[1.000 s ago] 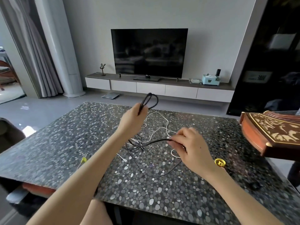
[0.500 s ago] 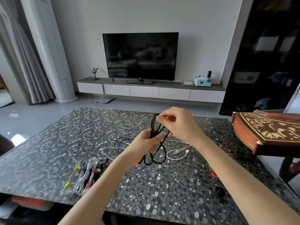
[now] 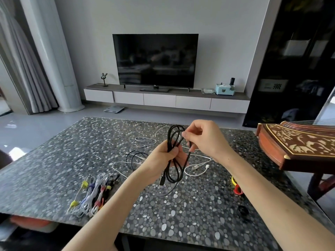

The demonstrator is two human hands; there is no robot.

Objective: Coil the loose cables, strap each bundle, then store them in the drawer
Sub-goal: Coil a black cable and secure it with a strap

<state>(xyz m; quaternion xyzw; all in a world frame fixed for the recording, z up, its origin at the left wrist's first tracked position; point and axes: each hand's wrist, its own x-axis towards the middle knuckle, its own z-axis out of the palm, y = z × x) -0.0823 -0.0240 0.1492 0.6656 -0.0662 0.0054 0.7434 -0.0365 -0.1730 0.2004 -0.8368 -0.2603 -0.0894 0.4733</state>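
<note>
My left hand [image 3: 164,161] grips a black cable [image 3: 175,175] folded into long loops above the pebble-patterned table [image 3: 59,160]. A plug end hangs from the loops below my fist. My right hand [image 3: 204,137] pinches a strand of the same cable near the top of the loops. Loose white cables [image 3: 196,168] and a thin black cable [image 3: 133,157] lie tangled on the table behind my hands. Several strapped cable bundles [image 3: 94,193] with yellow, purple and red ties lie at the front left.
Yellow and red strap rolls [image 3: 236,185] and a black one [image 3: 243,211] lie by my right forearm. A carved wooden zither [image 3: 297,142] stands at the table's right edge. A TV [image 3: 155,60] stands on a low cabinet with drawers [image 3: 159,100] against the far wall.
My right hand came up from the table to the top of the loops in my left hand. The loose black cable has been gathered into longer loops. The view tilted down and left.
</note>
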